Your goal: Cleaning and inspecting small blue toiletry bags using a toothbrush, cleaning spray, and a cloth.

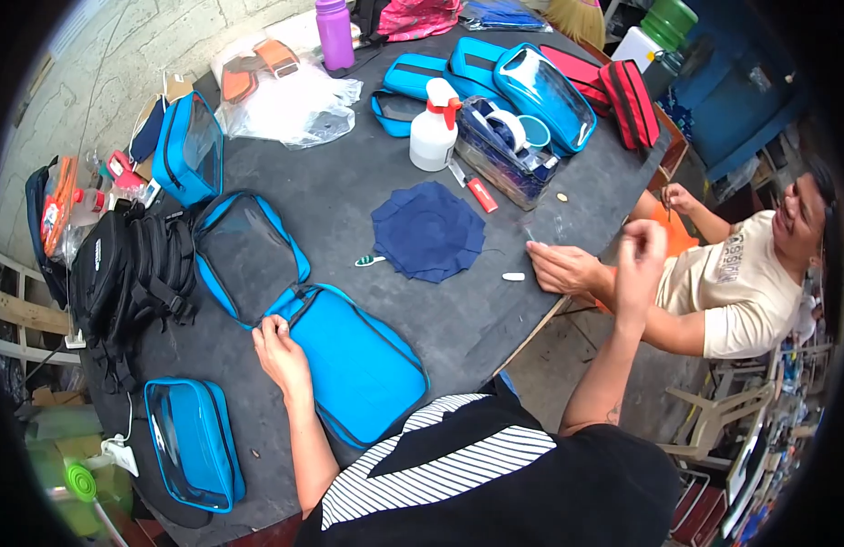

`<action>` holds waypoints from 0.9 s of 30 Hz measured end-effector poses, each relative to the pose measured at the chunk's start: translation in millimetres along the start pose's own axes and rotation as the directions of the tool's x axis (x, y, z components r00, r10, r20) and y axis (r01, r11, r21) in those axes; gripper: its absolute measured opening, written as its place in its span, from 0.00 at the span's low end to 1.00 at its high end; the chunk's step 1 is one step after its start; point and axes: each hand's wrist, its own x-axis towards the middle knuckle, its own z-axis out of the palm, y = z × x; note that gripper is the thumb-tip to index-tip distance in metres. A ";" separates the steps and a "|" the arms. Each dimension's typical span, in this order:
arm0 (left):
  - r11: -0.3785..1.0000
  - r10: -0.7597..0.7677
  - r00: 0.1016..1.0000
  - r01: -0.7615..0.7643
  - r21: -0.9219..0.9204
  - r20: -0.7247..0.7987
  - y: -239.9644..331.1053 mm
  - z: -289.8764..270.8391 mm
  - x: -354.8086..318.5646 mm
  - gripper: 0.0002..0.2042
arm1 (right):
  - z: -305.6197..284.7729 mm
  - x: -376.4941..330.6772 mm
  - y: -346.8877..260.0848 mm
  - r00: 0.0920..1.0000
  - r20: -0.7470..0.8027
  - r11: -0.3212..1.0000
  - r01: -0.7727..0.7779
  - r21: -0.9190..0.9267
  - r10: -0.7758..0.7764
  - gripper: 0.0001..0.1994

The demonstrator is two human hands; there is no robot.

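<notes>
A blue zippered bag (363,365) lies opened out in front of me, its clear blue-rimmed cover (293,252) folded away to the far left. My left hand (283,357) has its fingers closed on the bag's edge, near where the two parts join. My right hand (643,257) is raised over the table's right side, fingertips pinched together; whatever they hold is too fine to make out. Beside it, a co-worker's hand (568,269) rests on the table edge. A dark navy scalloped cloth piece (428,231) lies flat at the middle, with a small green-and-white brush (370,262) beside it.
A spray bottle (433,132), a red-handled knife (481,193) and a clear case of supplies (504,159) stand beyond the cloth. Blue bags (196,447) lie around the dark table (340,178). A black backpack (135,269) sits left. At right sits a co-worker (727,273).
</notes>
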 end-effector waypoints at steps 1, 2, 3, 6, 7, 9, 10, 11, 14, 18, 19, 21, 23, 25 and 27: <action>1.000 -0.003 1.000 0.003 0.003 -0.002 0.4 1.0 0.2 0.01 | 5.9 -3.5 3.4 0.986 0.165 1.000 0.012 -0.019 -0.008 0.06; 1.000 -0.013 1.000 0.014 -0.019 0.009 2.7 1.7 -0.1 0.01 | 16.9 -9.4 3.5 0.963 0.270 1.000 0.023 -0.001 -0.022 0.06; 0.999 -0.028 0.999 0.029 -0.037 0.017 1.9 1.6 -0.2 0.01 | 32.8 -16.6 2.8 0.926 0.374 0.999 0.035 0.024 -0.041 0.06; 0.999 -0.019 1.000 0.019 -0.042 0.005 -2.0 1.7 -0.5 0.03 | 63.9 -37.3 9.6 0.756 0.651 0.973 0.093 -0.209 0.068 0.10; 0.998 -0.024 1.000 0.024 -0.049 0.003 -2.7 1.3 -1.1 0.03 | 71.9 -39.8 4.4 0.751 0.656 0.910 0.217 -0.353 0.075 0.13; 0.998 -0.056 0.998 0.055 -0.032 -0.014 -5.1 1.0 -2.6 0.04 | 93.9 -42.5 4.0 0.790 0.587 0.877 0.146 -0.459 0.176 0.17; 0.999 -0.033 0.999 0.032 -0.033 -0.026 -7.7 1.4 -3.6 0.04 | 102.2 -43.9 4.1 0.782 0.604 0.884 0.165 -0.438 0.153 0.17; 0.999 -0.013 0.999 0.012 -0.032 -0.040 -9.6 1.3 -4.2 0.04 | 108.4 -44.6 7.2 0.750 0.625 0.841 0.181 -0.510 0.218 0.19; 0.998 0.002 0.998 -0.007 -0.067 -0.068 -5.3 4.5 -1.6 0.07 | 130.1 -48.2 33.1 0.714 0.622 0.822 0.116 -0.558 0.322 0.21; 0.996 0.002 0.993 -0.012 -0.087 -0.121 -5.3 10.1 -2.4 0.07 | 128.8 -44.3 29.1 0.710 0.615 0.813 0.105 -0.572 0.342 0.09; 0.997 0.001 0.991 -0.011 -0.073 -0.135 -6.9 10.0 -4.0 0.08 | 122.7 -41.9 1.7 0.722 0.617 0.845 0.082 -0.528 0.314 0.08; 0.999 -0.026 0.995 0.022 -0.049 -0.093 -5.5 6.8 -5.5 0.01 | 125.8 -42.9 -25.9 0.746 0.647 0.965 0.017 -0.260 0.161 0.09; 0.998 -0.029 0.996 0.025 -0.049 -0.080 -5.2 7.5 -4.7 0.01 | 137.1 -56.0 -58.1 0.781 0.616 0.989 0.018 0.148 -0.106 0.10; 0.999 -0.028 0.995 0.024 -0.046 -0.095 -9.5 9.9 -6.2 0.02 | 147.0 -76.2 -114.7 0.683 0.680 0.927 -0.012 0.375 -0.266 0.11; 0.999 -0.022 0.993 0.017 -0.043 -0.114 -11.3 11.0 -6.1 0.02 | 152.2 -99.3 -164.0 0.561 0.751 0.889 -0.057 0.455 -0.349 0.13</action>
